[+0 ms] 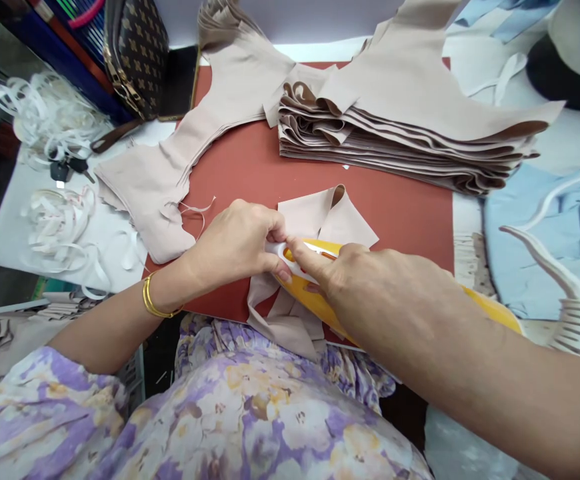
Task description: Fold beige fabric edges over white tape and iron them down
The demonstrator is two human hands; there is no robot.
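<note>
My right hand (pixel 365 283) is wrapped round a long yellow-and-white handheld tool (pixel 315 303), its index finger stretched along the top toward the white nose. My left hand (pixel 247 240) is closed in a pinch at that nose, thumb below and fingers above. A beige fabric piece (pixel 303 217) shows behind the tool, folded over at its upper edge. More beige fabric (pixel 287 327) hangs in front of the tool, over the board's near edge. Where the nose meets the fabric is hidden by my fingers.
A reddish-brown board (pixel 240 173) covers the table. Thick stacks of cut beige fabric (pixel 400 127) lie at the back, with another cut stack (pixel 170 167) at left. White tape heaps (pixel 55 120), keys (pixel 70 167) and a patterned bag (pixel 137 57) are left. A coiled pale cord (pixel 577 327) stands right.
</note>
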